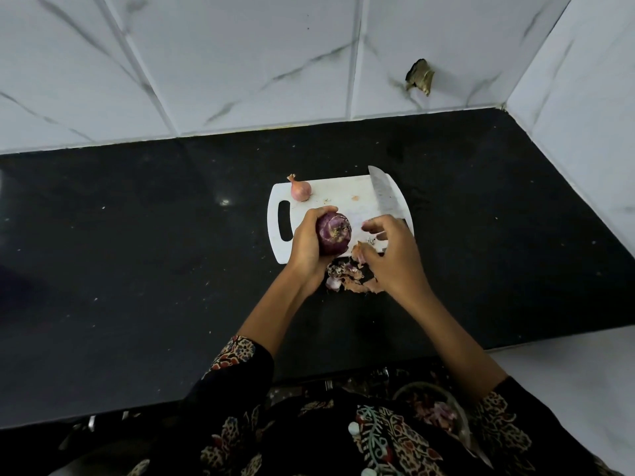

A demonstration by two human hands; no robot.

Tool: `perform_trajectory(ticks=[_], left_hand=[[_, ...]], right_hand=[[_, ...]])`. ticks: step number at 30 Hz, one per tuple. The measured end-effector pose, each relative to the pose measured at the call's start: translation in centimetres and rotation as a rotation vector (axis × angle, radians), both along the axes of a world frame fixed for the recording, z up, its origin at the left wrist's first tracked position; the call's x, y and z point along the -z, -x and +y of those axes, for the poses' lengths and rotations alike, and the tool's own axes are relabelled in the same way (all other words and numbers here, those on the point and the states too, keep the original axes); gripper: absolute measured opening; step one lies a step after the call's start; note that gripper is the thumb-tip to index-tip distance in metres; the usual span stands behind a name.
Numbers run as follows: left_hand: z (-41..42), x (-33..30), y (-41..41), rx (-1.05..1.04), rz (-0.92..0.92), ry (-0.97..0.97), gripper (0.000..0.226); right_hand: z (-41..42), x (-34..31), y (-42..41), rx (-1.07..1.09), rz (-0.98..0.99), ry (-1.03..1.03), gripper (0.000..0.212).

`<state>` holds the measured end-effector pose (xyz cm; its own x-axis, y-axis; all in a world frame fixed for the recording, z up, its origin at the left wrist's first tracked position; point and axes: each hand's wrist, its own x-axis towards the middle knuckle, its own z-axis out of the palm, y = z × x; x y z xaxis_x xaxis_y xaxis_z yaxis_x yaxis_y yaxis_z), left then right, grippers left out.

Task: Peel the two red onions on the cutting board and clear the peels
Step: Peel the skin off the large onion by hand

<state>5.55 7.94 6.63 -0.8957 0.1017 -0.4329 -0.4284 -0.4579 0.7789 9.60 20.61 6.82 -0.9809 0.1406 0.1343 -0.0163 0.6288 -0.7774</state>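
Left hand: the left hand (pixel 307 242) curls its fingers and thumb round a large, dark purple red onion (pixel 334 232) and holds it just above the near left part of the board, the trimmed end turned up toward the camera.
Large onion: its skin is mostly off, showing glossy purple flesh; the palm hides its left side.
Right hand: the right hand (pixel 395 255) hovers just right of the large onion, fingers loosely bent, with thumb and fingertips pinching a small papery brown scrap of peel (pixel 361 251).
Second onion: a small, pale pink onion with its dry skin and stem tip on (pixel 300 190) sits on the far left corner of the board, well apart from both hands.
Cutting board: a white plastic rectangular cutting board with a slot handle at its left end (pixel 340 197) lies flat on the counter, a few tiny peel flecks on it.
Knife: a steel-bladed kitchen knife (pixel 382 194) lies along the right side of the board, tip pointing away; the right hand covers its handle end.
Peel pile: a heap of brown and purple onion peels (pixel 347 278) rests on the counter, touching the near edge of the board, between the two wrists.
Counter: a black speckled stone countertop (pixel 137 252) meets a wall of white marbled tiles (pixel 240 63).
Clothing: dark patterned sleeves (pixel 237 359) cover both forearms up to mid-arm.
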Motion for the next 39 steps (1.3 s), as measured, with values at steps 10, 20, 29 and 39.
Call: perform_trajectory(ticks=[10,20,29,39], left_hand=[[0.5,0.1,0.0,0.034,0.045,-0.037,0.017],[0.5,0.4,0.0,-0.025,0.000,-0.006,0.018],[0.1,-0.1,0.2,-0.028,-0.065,-0.010,0.014],[-0.1,-0.5,0.3,0.007,-0.092,-0.016,0.015]], right_hand=[[-3.2,0.0,-0.9,-0.036,0.359,-0.095,0.024],[-3.1,-0.1,-0.7,-0.002,0.366,-0.146,0.008],[-1.9,0.4,-0.2,-0.071,0.298,0.062,0.007],[-2.3,1.2,0.2,-0.093,0.494,-0.187,0.011]])
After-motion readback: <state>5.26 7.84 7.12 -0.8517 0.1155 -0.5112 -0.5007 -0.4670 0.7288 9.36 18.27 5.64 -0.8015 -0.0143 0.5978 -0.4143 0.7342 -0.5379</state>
